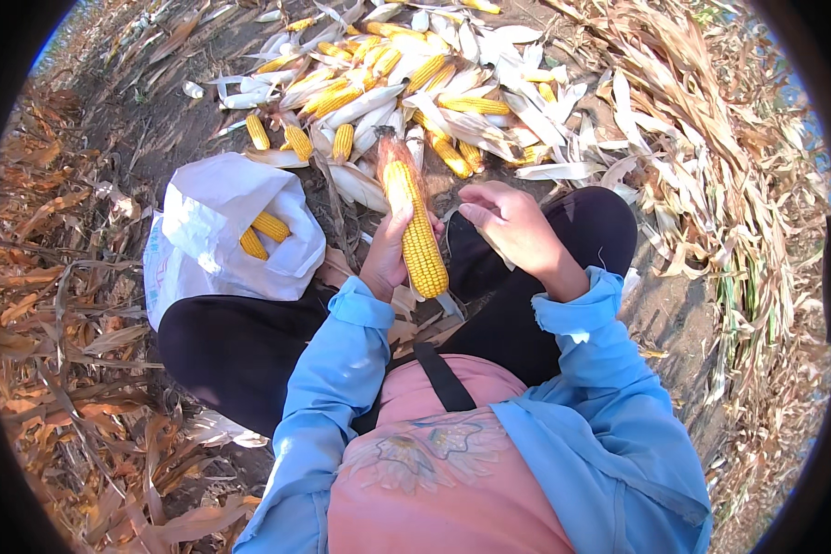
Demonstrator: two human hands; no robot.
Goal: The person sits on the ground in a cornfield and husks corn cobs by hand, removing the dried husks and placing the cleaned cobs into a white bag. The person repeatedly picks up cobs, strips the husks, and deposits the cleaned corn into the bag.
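Observation:
My left hand grips a long yellow corn cob, held upright over my lap with its brown tip pointing away from me. My right hand hovers just right of the cob, fingers curled, with a pale strip of husk under it. Both sleeves are light blue and my legs in black trousers are spread on the ground.
A white sack lies open at my left knee with two husked cobs inside. A pile of yellow cobs and white husks lies ahead. Dry brown stalks and leaves cover the ground on the left and right.

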